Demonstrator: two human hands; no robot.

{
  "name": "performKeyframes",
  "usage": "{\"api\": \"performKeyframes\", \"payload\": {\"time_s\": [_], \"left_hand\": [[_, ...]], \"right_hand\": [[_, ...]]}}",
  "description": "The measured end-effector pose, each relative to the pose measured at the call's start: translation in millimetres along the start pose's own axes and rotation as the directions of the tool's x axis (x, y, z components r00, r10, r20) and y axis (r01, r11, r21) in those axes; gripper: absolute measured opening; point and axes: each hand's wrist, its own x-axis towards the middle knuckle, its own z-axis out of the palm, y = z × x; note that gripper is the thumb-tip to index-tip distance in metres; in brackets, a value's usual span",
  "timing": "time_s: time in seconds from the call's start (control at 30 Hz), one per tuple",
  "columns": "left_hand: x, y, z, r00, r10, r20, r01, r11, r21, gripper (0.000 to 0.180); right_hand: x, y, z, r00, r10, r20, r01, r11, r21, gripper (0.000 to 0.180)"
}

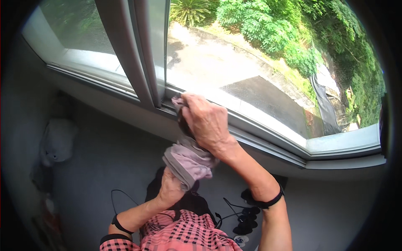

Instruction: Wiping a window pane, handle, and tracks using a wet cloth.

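Nearest the camera, a pink-and-black checked garment (184, 234) fills the lower edge, with dark cables and a power strip (245, 217) on the floor below and to the right of the hands. The left hand (171, 189), a black band at its wrist, is closed around the lower, hanging end of a mauve-grey cloth (188, 161). The cloth runs upward from this hand to the right hand (207, 123), which is bunched into a fist over its upper end and presses that end into the track of the window frame (259, 136), just beside the upright sash post (144, 71). A black band also sits on the right forearm.

The cloth appears soft, light and limp: it folds and sags between the two grips and should conform readily to the narrow channel. It is judged unbreakable and not slippery; a wadded grip at the working end, with the loose tail gathered in the other hand, suits it best.

Beyond the hands, the glass pane (234, 62) shows a paved path and green shrubs outside. To the far left of the hands a pale, rounded object (58, 140) rests against the wall; its kind cannot be told.
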Motion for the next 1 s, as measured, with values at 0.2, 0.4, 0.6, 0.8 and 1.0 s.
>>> {"api": "performKeyframes", "payload": {"time_s": [0.2,0.4,0.6,0.8,1.0], "left_hand": [[-20.3,-45.2,-28.3,0.955,-0.154,-0.255,0.088,0.964,-0.253,0.030],[-25.2,-56.4,-16.5,0.967,-0.250,-0.041,0.241,0.959,-0.149,0.021],[-15.4,-40.3,-2.9,0.917,-0.345,-0.198,0.268,0.903,-0.335,0.025],[-17.7,-39.3,17.4,0.904,-0.171,-0.392,0.120,0.981,-0.152,0.025],[-0.2,-4.1,44.9,0.980,-0.198,-0.020,0.193,0.970,-0.151,0.018]], "right_hand": [[26.5,-27.9,28.9,0.959,0.049,0.278,-0.013,0.991,-0.131,0.016],[11.6,-18.4,34.4,0.956,0.005,0.295,-0.005,1.000,0.001,0.020],[41.7,-27.9,24.5,0.827,0.068,0.558,0.044,0.982,-0.184,0.013],[48.6,-29.4,21.9,0.771,0.130,0.623,0.042,0.966,-0.255,0.008],[5.6,12.9,-14.3,0.798,0.164,0.580,0.001,0.962,-0.273,0.018]]}}
